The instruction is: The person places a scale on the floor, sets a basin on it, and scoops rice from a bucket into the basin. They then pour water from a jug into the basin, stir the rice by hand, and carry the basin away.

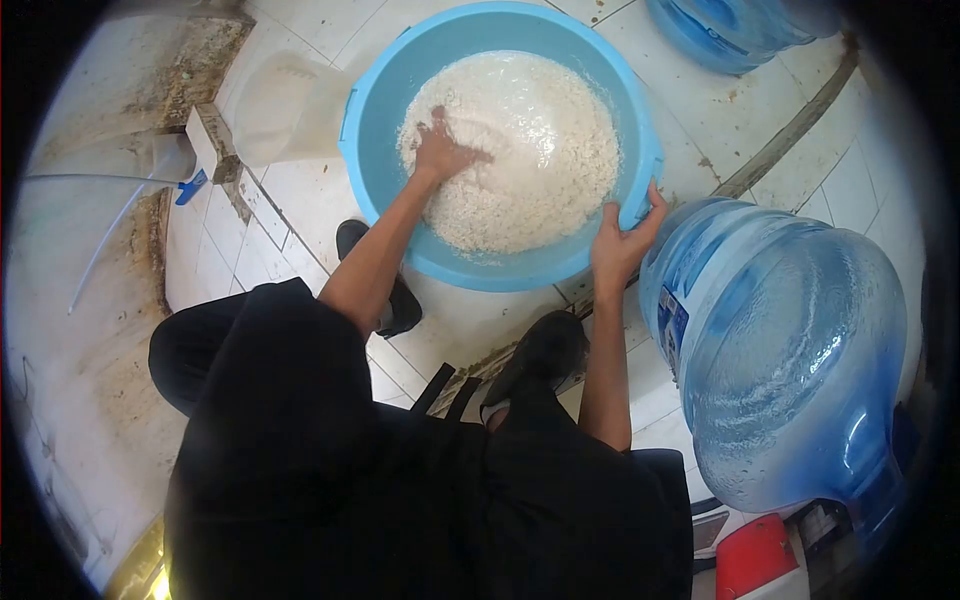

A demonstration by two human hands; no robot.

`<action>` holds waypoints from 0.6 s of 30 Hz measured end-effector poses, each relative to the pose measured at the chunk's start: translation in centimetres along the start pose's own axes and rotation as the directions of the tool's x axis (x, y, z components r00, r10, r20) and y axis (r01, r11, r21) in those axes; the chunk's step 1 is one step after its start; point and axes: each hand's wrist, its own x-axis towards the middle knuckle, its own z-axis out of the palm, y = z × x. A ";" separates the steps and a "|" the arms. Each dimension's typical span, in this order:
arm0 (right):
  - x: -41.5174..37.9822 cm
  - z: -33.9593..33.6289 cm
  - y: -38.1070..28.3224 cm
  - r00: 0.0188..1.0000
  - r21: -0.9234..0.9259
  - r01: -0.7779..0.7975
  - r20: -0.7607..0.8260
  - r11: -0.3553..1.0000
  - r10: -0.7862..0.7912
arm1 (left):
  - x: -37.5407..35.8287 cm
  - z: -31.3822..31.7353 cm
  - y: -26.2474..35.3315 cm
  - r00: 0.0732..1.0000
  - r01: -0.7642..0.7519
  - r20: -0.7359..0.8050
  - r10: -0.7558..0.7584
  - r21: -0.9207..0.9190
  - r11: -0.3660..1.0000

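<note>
A round blue plastic basin (365,110) stands on the tiled floor in front of me. In it lies a wide, pale, lumpy wet mixture (530,150) with a shiny, watery patch near its middle. My left hand (443,155) is at the left side of this mixture, its fingers spread and partly sunk in it, with nothing visibly gripped. At the basin's lower right, my right hand (622,243) grips the rim by the handle, thumb on the inner side and fingers outside.
A large clear blue water jug (790,330) lies close on the right, and another jug (730,35) is at the upper right. A translucent container (285,110) stands left of the basin. A red object (755,555) is at the lower right. My shoes (545,355) are below the basin.
</note>
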 end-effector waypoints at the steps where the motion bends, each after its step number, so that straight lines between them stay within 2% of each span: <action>1: -0.1 0.0 -0.3 1.000 0.001 -0.006 -0.002 1.000 0.006 | 0.5 0.3 -0.4 1.000 -0.001 0.004 0.000 0.005 1.000; 2: -0.2 0.0 -0.7 0.999 0.019 -0.049 0.002 0.999 0.049 | 1.4 0.4 -0.7 0.983 0.081 0.181 -0.017 -0.357 0.931; 4: 0.1 0.2 -1.0 0.997 0.043 -0.082 -0.002 0.996 0.083 | 2.1 -0.3 0.7 0.940 0.201 0.339 0.043 -0.650 0.733; 6: -0.1 0.2 -1.1 0.998 0.018 -0.068 -0.007 0.998 0.068 | 1.6 0.0 2.7 0.921 0.203 0.389 0.032 -0.547 0.812; 7: 0.0 0.3 -1.0 0.998 0.020 -0.062 -0.007 0.998 0.062 | 1.9 0.6 3.3 0.923 0.199 0.384 0.034 -0.550 0.811; 10: -0.1 0.2 -0.6 0.999 -0.025 -0.037 -0.023 0.999 0.037 | 1.6 1.6 5.2 0.915 0.088 0.367 0.170 -0.592 0.801; 12: 0.0 0.0 -0.6 0.999 -0.025 -0.044 0.005 0.999 0.044 | 1.6 2.0 6.8 0.835 -0.133 0.467 0.292 -0.343 0.930; 13: 0.3 0.0 -0.6 0.999 -0.023 -0.038 0.011 0.999 0.038 | 1.3 2.2 6.6 0.838 -0.132 0.461 0.291 -0.347 0.929; 14: 0.4 -0.1 -0.5 1.000 -0.030 -0.016 0.013 0.999 0.016 | 0.8 2.5 6.3 0.793 -0.433 0.292 0.535 -0.348 0.832; 15: 0.1 -0.4 -0.5 1.000 -0.041 -0.002 0.014 0.999 0.003 | 0.1 3.1 5.8 0.655 -0.689 0.134 0.743 -0.296 0.661; 16: -0.1 -0.6 -0.5 1.000 -0.049 -0.012 0.014 0.999 0.013 | -0.3 1.2 5.7 0.586 -0.712 0.229 0.778 -0.313 0.628; 17: 0.0 -0.6 -0.6 1.000 -0.051 -0.017 0.016 0.999 0.018 | -0.5 0.6 4.2 0.584 -0.710 0.235 0.777 -0.317 0.629; 18: 0.1 -0.5 -0.6 1.000 -0.052 -0.022 0.018 0.998 0.023 | -0.1 0.3 2.3 0.685 -0.674 0.258 0.681 -0.129 0.727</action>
